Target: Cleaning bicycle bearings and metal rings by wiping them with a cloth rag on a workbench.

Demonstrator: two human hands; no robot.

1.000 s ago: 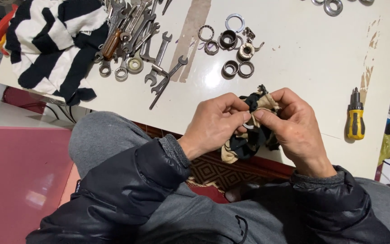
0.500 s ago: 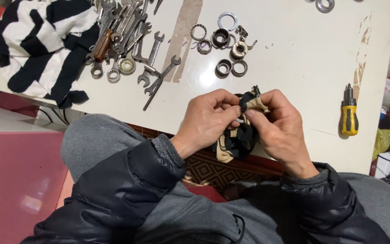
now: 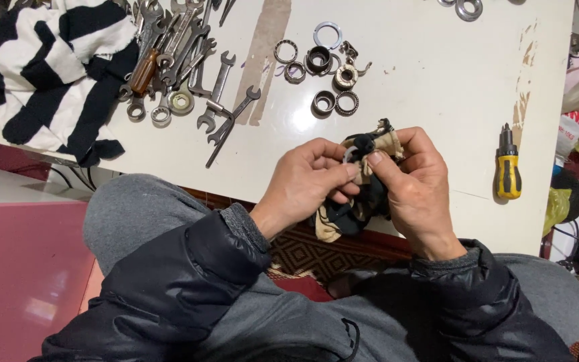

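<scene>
**Rubbing a small ring inside a dirty rag at the bench edge**

Pinching from both sides, the left hand (image 3: 309,181) and the right hand (image 3: 413,191) meet over a grimy tan-and-black rag (image 3: 353,204) held just above the near edge of the white bench (image 3: 423,74). A small metal ring (image 3: 351,154), pale and only partly visible, sits in the top folds of the rag between the thumbs. The left grip is closed, thumb and forefinger pressed on the cloth beside the ring; the right grip is closed too, thumb on top and fingers curled behind the bunched fabric. How firmly the ring itself is caught cannot be told, since the rag hides most of it.

Farther back on the bench lie a cluster of bearing rings and races (image 3: 323,64), a scatter of open-ended spanners (image 3: 189,60), a striped black-and-white cloth (image 3: 48,67) and, to the right, a stubby yellow-handled screwdriver (image 3: 507,167).

The likely risk is the ring slipping out of the oily folds: the hands hang over the gap between bench and lap, so a loosened pinch could drop it onto the grey trousers or the patterned floor mat (image 3: 316,251) below, where a small part is hard to find. The dangling rag tail could also snag.
</scene>
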